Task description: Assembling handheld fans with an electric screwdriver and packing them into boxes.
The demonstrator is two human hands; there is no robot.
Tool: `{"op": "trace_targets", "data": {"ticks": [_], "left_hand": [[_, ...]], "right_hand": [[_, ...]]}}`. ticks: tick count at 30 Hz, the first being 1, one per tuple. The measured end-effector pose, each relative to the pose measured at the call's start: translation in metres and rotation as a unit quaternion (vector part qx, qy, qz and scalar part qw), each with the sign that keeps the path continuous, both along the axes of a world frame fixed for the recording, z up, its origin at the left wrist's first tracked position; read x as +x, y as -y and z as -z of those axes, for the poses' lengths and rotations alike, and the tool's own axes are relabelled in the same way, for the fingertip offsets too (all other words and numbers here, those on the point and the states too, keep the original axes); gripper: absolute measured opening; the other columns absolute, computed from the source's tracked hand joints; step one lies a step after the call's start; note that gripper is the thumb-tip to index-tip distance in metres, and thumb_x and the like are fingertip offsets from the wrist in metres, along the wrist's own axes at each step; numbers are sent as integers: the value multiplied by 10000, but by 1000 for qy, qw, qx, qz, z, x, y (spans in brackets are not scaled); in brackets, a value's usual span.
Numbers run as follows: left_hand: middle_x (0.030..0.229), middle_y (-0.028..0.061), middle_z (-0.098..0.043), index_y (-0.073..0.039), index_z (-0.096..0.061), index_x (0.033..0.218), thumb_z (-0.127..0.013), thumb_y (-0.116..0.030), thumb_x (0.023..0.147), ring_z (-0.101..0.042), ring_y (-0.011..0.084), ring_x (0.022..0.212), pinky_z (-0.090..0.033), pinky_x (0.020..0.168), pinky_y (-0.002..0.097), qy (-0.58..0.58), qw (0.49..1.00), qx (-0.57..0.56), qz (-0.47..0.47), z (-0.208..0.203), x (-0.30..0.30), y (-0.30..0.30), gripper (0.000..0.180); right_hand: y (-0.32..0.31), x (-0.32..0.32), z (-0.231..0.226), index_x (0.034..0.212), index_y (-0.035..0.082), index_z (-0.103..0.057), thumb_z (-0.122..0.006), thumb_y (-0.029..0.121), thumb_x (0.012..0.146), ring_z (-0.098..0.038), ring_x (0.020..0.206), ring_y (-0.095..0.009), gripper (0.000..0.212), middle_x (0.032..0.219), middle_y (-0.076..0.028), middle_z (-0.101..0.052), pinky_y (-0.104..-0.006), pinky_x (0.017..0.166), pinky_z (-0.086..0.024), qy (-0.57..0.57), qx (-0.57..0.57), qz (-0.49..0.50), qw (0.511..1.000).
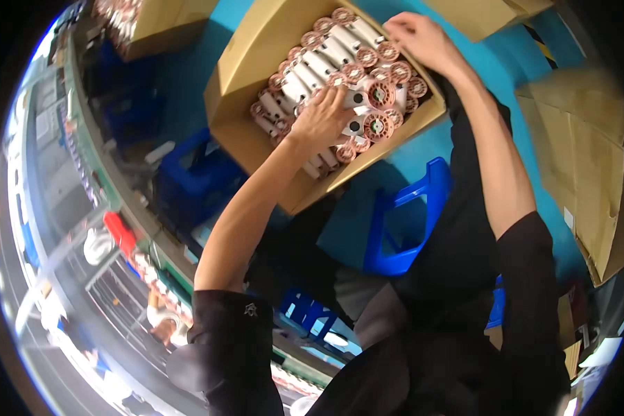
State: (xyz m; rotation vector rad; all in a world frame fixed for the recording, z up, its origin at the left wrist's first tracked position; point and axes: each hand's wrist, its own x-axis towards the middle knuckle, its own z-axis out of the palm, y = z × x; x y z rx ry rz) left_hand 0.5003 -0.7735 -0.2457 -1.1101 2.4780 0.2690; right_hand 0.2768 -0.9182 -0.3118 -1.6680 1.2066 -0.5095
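An open cardboard box (237, 66) stands tilted in front of me, packed with rows of small handheld fans (319, 64) that have white handles and pink round heads. My left hand (320, 116) reaches into it, its fingers closed over the white bodies of two fans (367, 126) lying on top of the others. The hand hides part of those bodies. At the box's far right rim is my right hand (417, 40), with its fingers curled in. Whatever they may grip there is hidden.
Blue plastic stools (408, 218) stand below the box and to its left (200, 166). Flattened cardboard (579, 173) lies on the right. Another box of fans (165, 24) is at the far left. Beyond the left side runs a workbench line, with a person (168, 326) there.
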Motion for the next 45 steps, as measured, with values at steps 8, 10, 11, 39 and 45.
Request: {"op": "trace_targets", "data": {"ticks": [8, 10, 11, 39, 45], "left_hand": [[1324, 100, -405, -151, -654, 980, -727, -408, 615, -341, 272, 1263, -248, 1085, 354, -16, 963, -37, 266, 146, -41, 78, 453], [1329, 79, -402, -169, -658, 979, -695, -298, 676, -336, 255, 1280, -233, 1097, 339, -4, 957, -35, 287, 167, -51, 87, 332], [1292, 75, -430, -149, -670, 932, -629, -245, 717, -355, 239, 1258, -247, 1086, 340, -38, 956, -47, 288, 176, -55, 91, 239], [1358, 78, -381, -68, -448, 1284, -540, -194, 828, -310, 255, 1310, -168, 1121, 432, -8, 995, -21, 100, 201, -70, 60, 482], [1391, 294, -247, -78, -292, 1362, -521, -128, 811, -236, 408, 1331, -151, 1106, 543, -125, 982, 66, -122, 223, -39, 46, 598]], "right_hand": [[-5, -9, -27, 1029, 19, -610, -542, 276, 905, -630, 847, -184, 293, 898, -109, -654, -294, 768, -486, -13, 82, 39, 996], [-2, -13, -29, 1017, 13, -608, -542, 263, 906, -623, 836, -158, 281, 870, -88, -646, -280, 762, -483, -28, 91, 44, 994], [2, -19, -23, 1009, 23, -626, -581, 327, 867, -656, 858, -264, 338, 888, -149, -665, -334, 749, -507, -4, 71, 41, 997], [18, 4, -95, 1004, -62, -567, -478, 248, 936, -664, 701, -248, 330, 779, -158, -666, -336, 643, -510, -24, 233, 2, 972], [-16, 4, -73, 1003, -49, -568, -458, 223, 939, -608, 562, -189, 300, 708, -161, -639, -311, 520, -494, -127, -170, 17, 977]]}}
